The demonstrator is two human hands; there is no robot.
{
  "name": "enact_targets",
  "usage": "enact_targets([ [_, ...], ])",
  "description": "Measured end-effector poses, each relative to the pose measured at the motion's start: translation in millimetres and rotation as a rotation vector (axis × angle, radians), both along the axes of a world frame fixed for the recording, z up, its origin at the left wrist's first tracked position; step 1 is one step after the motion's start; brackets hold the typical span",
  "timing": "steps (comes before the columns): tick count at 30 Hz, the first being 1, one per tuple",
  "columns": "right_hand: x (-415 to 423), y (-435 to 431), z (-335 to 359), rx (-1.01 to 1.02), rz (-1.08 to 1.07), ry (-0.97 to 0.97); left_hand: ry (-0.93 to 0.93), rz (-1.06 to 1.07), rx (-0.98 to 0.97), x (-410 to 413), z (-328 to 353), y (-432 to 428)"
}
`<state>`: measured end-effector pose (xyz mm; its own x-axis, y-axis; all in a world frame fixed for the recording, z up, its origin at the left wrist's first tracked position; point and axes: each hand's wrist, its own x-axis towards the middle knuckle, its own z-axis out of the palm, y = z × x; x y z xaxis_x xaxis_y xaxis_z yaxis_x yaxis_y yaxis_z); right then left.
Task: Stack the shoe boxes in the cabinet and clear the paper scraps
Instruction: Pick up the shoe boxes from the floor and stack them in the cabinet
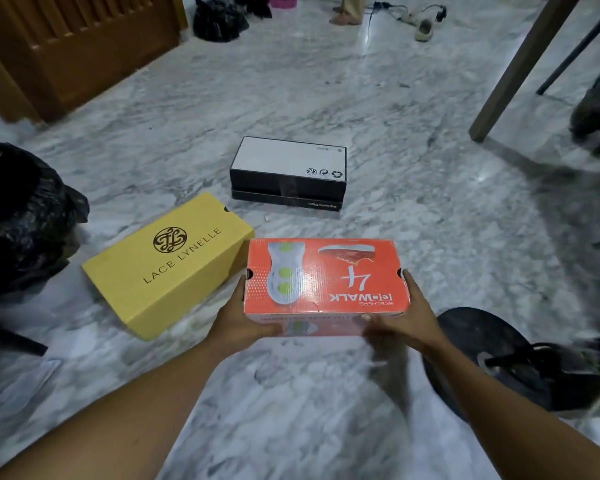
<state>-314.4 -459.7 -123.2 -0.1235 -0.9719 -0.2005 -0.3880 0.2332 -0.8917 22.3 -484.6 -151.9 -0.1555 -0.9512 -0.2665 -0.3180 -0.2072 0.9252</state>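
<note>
Grey-white marble floor (430, 202), shoe boxes spread across it. Orange shoe box (326, 275) is nearest the person, lid on, its print upside down from their side. Left hand (238, 317) grasps its left end, fingers up the end wall and thumb curled onto the near face. Right hand (406, 313) grips the right end the same way. Can't tell whether the box sits on the floor or is lifted just off it.

Yellow shoe box (168, 265) lies just beside it on the left, closed and angled, its far corner close to the orange one. Black shoe box (288, 171) with a white top sits further out, apart from both, with a wider black rim at its base. One small paper scrap (266, 218) lies on the floor between the black and yellow boxes.

Brown wooden cabinet (77, 46) is far left. Black plastic bag (21, 220) sits left of the yellow box. Table leg (520, 67) is far right. Dark sandal (551, 362) is near right, blurred.
</note>
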Motion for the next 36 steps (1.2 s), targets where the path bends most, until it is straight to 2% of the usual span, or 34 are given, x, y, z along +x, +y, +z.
enact_targets([
  [5,7.4,5.0,13.1,-0.046,0.02,-0.075,-0.013,0.045,-0.058,0.3,18.6,5.1],
  [9,19.6,12.4,53.1,-0.134,0.028,-0.059,0.052,0.019,-0.153,9.2,70.4,12.4],
  [14,56.0,21.4,147.6,-0.332,0.056,-0.116,0.017,0.059,-0.341,44.2,187.5,34.2],
  [21,133.3,71.2,305.0,-0.659,0.133,-0.2,-0.093,0.143,-0.66,115.3,371.6,120.1],
  [24,166.8,105.5,369.2,-0.785,0.177,-0.25,-0.144,0.218,-0.771,136.5,443.9,175.4],
  [27,200.5,132.6,423.0,-0.87,0.231,-0.287,-0.288,0.332,-0.882,168.5,501.1,231.3],
  [36,350.2,200.9,531.7,-1.035,0.48,-0.297,-0.581,0.782,-0.976,285.4,594.3,400.2],
])
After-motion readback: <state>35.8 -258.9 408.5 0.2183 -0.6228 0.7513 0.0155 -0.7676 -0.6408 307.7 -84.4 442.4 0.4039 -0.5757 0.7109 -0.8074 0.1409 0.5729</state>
